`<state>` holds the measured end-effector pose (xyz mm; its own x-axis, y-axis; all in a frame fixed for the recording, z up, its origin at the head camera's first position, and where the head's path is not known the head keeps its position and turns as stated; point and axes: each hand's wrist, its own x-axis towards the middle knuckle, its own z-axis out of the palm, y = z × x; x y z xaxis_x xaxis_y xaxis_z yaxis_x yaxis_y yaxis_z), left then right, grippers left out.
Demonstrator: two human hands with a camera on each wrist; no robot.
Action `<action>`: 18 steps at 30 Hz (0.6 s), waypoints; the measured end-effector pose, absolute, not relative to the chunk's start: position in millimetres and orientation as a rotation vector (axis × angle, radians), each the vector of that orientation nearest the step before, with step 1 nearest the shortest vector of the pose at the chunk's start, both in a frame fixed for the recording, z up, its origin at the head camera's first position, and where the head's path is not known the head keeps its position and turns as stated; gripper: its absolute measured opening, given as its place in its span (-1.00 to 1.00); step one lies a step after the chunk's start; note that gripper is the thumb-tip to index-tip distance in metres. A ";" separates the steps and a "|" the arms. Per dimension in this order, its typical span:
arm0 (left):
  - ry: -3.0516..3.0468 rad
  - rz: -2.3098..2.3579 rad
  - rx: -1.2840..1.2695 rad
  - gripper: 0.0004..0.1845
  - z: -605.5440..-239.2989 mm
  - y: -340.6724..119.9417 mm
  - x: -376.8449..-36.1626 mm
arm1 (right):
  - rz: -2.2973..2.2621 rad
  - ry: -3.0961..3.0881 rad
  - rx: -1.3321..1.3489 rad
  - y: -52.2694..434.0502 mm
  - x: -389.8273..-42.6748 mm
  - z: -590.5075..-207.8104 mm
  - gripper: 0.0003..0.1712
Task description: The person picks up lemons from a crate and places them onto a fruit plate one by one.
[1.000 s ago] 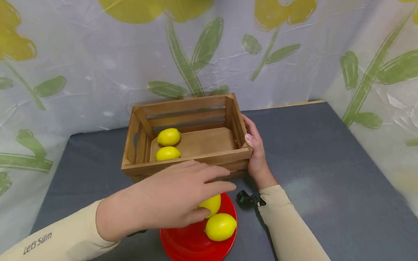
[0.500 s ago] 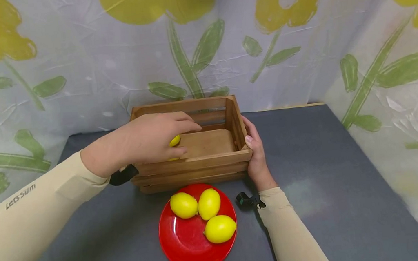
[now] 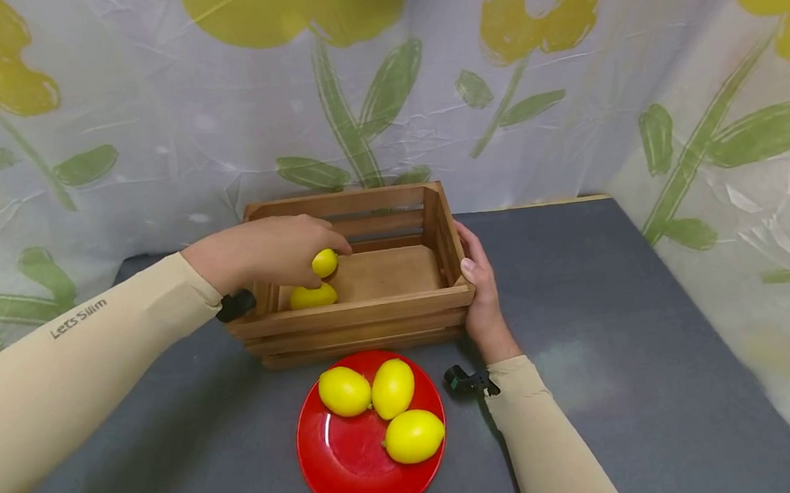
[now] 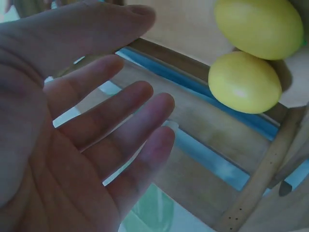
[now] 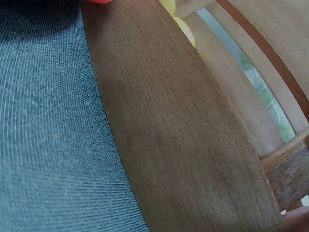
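Two yellow lemons lie in the left end of a slatted brown wooden crate (image 3: 372, 310), which stands on a dark grey cloth-covered table (image 3: 619, 353), toward its far edge and near the middle. The farther lemon (image 3: 324, 263) sits just under the fingertips of the left hand (image 3: 270, 252), which reaches over the crate's left wall; the wrist view shows those fingers spread and relaxed, gripping nothing, with both lemons just beyond them. The nearer lemon (image 3: 312, 296) rests against the crate's front wall. The right hand (image 3: 482, 286) wraps its fingers around the crate's right front corner, thumb on the rim. Just in front of the crate, a round red plate (image 3: 357, 474) holds three more yellow lemons (image 3: 394, 411) touching one another. Bare grey table stretches wide to the right and left. A crinkled pale backdrop (image 3: 562, 71) printed with yellow flowers and green leaves closes in the far and side edges.
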<state>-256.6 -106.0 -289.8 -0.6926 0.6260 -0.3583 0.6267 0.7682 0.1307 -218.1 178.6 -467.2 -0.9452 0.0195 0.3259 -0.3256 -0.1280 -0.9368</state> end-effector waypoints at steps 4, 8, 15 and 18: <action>2.550 -0.029 0.957 -0.36 -295.5 -99.9 -264.7 | 2.167 -1.905 0.344 179.7 -217.8 -466.5 -0.11; 2.473 -0.071 0.936 -0.35 -305.4 -92.4 -273.5 | 2.160 -1.904 0.342 180.2 -217.3 -466.3 -0.10; 2.380 -0.149 0.822 -0.29 -317.0 -84.3 -282.6 | 2.145 -1.921 0.334 179.9 -217.9 -467.1 -0.10; 2.366 -0.166 0.810 -0.29 -318.6 -82.5 -285.3 | 2.136 -1.932 0.330 179.9 -217.5 -465.9 -0.11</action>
<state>-285.3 -82.5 -318.6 -0.6168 0.5111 -0.5986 0.5898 0.8037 0.0786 -217.5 179.9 -465.9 -0.9451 0.0274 0.3256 -0.3267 -0.0956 -0.9403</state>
